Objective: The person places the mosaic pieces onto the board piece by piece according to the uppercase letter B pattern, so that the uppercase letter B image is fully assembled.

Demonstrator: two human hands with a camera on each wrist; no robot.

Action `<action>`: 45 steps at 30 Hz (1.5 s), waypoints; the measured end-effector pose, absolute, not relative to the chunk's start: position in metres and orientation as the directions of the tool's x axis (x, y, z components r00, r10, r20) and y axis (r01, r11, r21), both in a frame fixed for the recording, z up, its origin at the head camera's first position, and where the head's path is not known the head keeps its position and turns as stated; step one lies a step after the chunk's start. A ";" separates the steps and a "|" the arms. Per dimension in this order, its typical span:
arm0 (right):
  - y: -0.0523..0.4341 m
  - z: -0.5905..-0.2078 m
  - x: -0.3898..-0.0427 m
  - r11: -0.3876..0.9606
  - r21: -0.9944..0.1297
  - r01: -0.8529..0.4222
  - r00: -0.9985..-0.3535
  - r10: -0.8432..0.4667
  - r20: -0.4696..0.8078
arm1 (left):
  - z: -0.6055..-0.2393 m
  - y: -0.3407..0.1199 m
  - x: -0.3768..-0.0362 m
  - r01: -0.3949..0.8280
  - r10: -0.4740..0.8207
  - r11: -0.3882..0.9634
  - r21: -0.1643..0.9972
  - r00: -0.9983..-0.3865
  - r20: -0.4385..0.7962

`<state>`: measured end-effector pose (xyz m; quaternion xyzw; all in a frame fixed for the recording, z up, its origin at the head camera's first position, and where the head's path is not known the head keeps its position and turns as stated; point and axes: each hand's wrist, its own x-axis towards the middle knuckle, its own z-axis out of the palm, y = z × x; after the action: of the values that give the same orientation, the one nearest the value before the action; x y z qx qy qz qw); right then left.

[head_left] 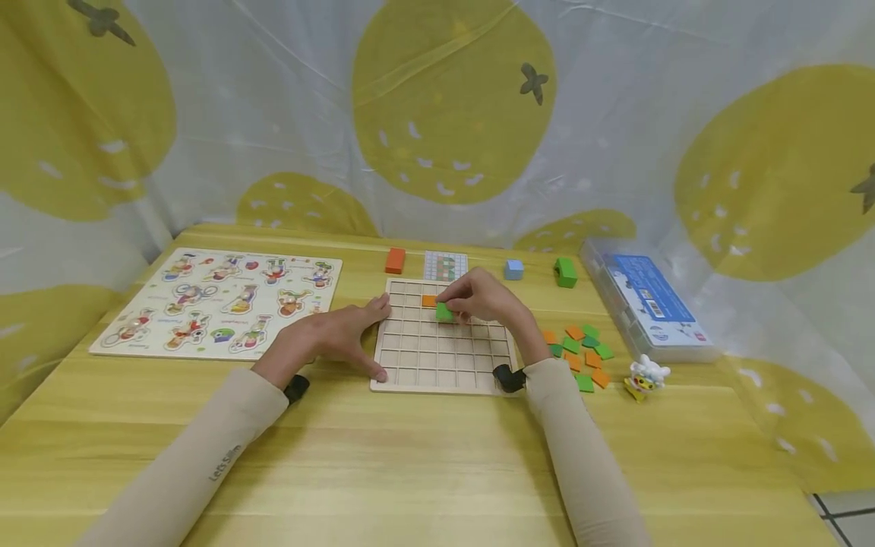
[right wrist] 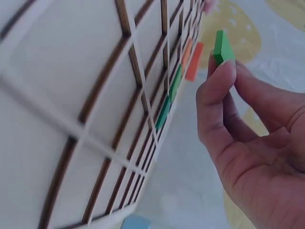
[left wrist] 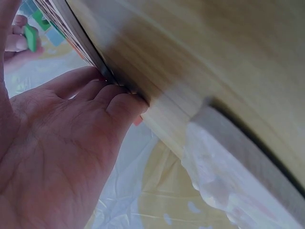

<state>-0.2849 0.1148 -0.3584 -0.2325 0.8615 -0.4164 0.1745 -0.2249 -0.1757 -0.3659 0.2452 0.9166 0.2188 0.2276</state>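
Observation:
My left hand [head_left: 335, 334] is spread along the left edge of a wooden grid board [head_left: 418, 358]. Its thumb touches the near-left corner and its fingertips press the side farther up. Over the far half of the board, my right hand [head_left: 484, 295] pinches a green square tile [right wrist: 222, 47] between thumb and fingers, held above the grid in the right wrist view. An orange tile [head_left: 428, 301] sits in a far cell. Beside it in the right wrist view lie a light green tile [right wrist: 175, 83] and a dark green tile [right wrist: 163, 113], hidden by the right hand from above.
Loose orange and green tiles [head_left: 573, 362] lie right of the board, near a small white-headed figurine [head_left: 645, 377] and a plastic case [head_left: 656, 304]. Behind the board are a red block [head_left: 395, 260], pattern card [head_left: 446, 265], blue block [head_left: 514, 270] and green block [head_left: 565, 272]. A picture puzzle [head_left: 219, 304] lies left.

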 end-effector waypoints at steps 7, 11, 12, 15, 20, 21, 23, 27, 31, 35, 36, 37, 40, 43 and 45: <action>0.101 -0.363 -0.286 0.577 -0.753 -0.316 -0.793 -0.596 -0.124 | -0.365 -0.173 -0.226 0.347 0.547 0.787 0.509 -0.774 -0.318; 0.097 -0.364 -0.284 0.592 -0.725 -0.351 -0.788 -0.605 -0.112 | -0.367 -0.175 -0.227 0.358 0.553 0.784 0.507 -0.773 -0.311; 0.096 -0.364 -0.283 0.599 -0.714 -0.364 -0.790 -0.604 -0.104 | -0.367 -0.175 -0.227 0.358 0.553 0.784 0.507 -0.773 -0.310; 0.095 -0.362 -0.280 0.610 -0.681 -0.406 -0.792 -0.606 -0.070 | -0.369 -0.176 -0.228 0.355 0.552 0.783 0.511 -0.774 -0.309; 0.098 -0.362 -0.280 0.614 -0.629 -0.477 -0.761 -0.646 -0.054 | -0.370 -0.176 -0.228 0.348 0.551 0.783 0.516 -0.773 -0.314; 0.099 -0.363 -0.281 0.616 -0.619 -0.486 -0.752 -0.656 -0.062 | -0.370 -0.175 -0.228 0.347 0.551 0.783 0.516 -0.773 -0.315; 0.101 -0.363 -0.281 0.621 -0.607 -0.496 -0.738 -0.670 -0.083 | -0.371 -0.175 -0.228 0.348 0.552 0.782 0.517 -0.772 -0.315; 0.103 -0.364 -0.282 0.637 -0.595 -0.489 -0.744 -0.662 -0.097 | -0.370 -0.175 -0.227 0.348 0.549 0.784 0.515 -0.774 -0.314; 0.104 -0.363 -0.282 0.644 -0.615 -0.455 -0.766 -0.635 -0.098 | -0.368 -0.175 -0.227 0.341 0.543 0.787 0.514 -0.778 -0.316; 0.104 -0.364 -0.282 0.657 -0.611 -0.442 -0.767 -0.629 -0.122 | -0.368 -0.175 -0.228 0.338 0.539 0.793 0.507 -0.778 -0.324; 0.103 -0.364 -0.282 0.661 -0.605 -0.444 -0.760 -0.635 -0.135 | -0.368 -0.175 -0.228 0.336 0.536 0.795 0.506 -0.779 -0.326; 0.103 -0.364 -0.282 0.667 -0.598 -0.445 -0.756 -0.637 -0.149 | -0.368 -0.175 -0.228 0.334 0.534 0.796 0.504 -0.779 -0.328; 0.101 -0.364 -0.282 0.679 -0.572 -0.459 -0.744 -0.646 -0.171 | -0.368 -0.174 -0.228 0.332 0.533 0.797 0.505 -0.780 -0.328; 0.104 -0.362 -0.281 0.674 -0.591 -0.443 -0.751 -0.639 -0.167 | -0.368 -0.174 -0.228 0.337 0.539 0.791 0.510 -0.778 -0.322; 0.111 -0.362 -0.281 0.652 -0.612 -0.447 -0.757 -0.641 -0.130 | -0.369 -0.174 -0.228 0.341 0.544 0.788 0.513 -0.776 -0.319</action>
<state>-0.2805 0.1106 -0.3617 -0.3046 0.8928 -0.2850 0.1700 -0.2281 -0.1744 -0.3686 0.2414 0.9165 0.2189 0.2319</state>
